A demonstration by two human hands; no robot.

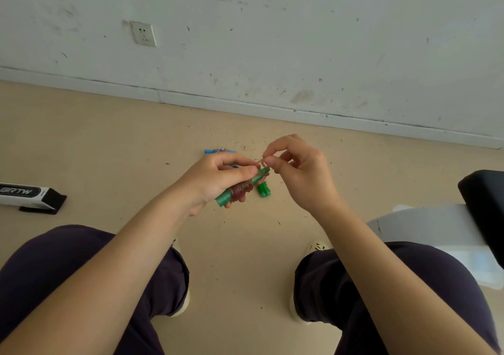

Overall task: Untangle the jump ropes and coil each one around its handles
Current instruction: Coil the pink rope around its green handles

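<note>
1. Far left on floor: 1 white box (26, 194) w/ black end, lettering "BRTW" readable, lying flat, well apart from the hands
2. Wall above it: 1 white socket plate (143, 33), set low
3. Blue-handled rope (219, 151): 1 seen, on floor beyond the left hand, blue handle ends showing w/ striped cord bunched betw. them; mostly hidden by the hand
4. Left hand (215, 180): fingers curled round 1 green handle (225, 198), thumb laid along its top. Handle tilted, lower end toward the person
5. Red-brown cord (241, 189): 1, wound in several turns round the mid part of the held handle; exact turn count too blurred to tell
6. 2nd green handle (263, 190): short piece visible, just beside the wound cord, right of it; can't tell if it hangs or lies on floor
7. Right hand (301, 174): thumb + forefinger pinch a thin loop of the cord just above the handle tip, other fingers curled loosely
8. Legs: 2, dark trousers; 2 pale shoes (317, 247) on floor
9. Far right: 1 black object (484, 204) over 1 white surface (425, 226), both cut off by frame edge
10. Floor (109, 142): beige, smooth, strewn w/ small dark specks
11. Wall (300, 41): white, scuffed + stained, white skirting along its base
</note>
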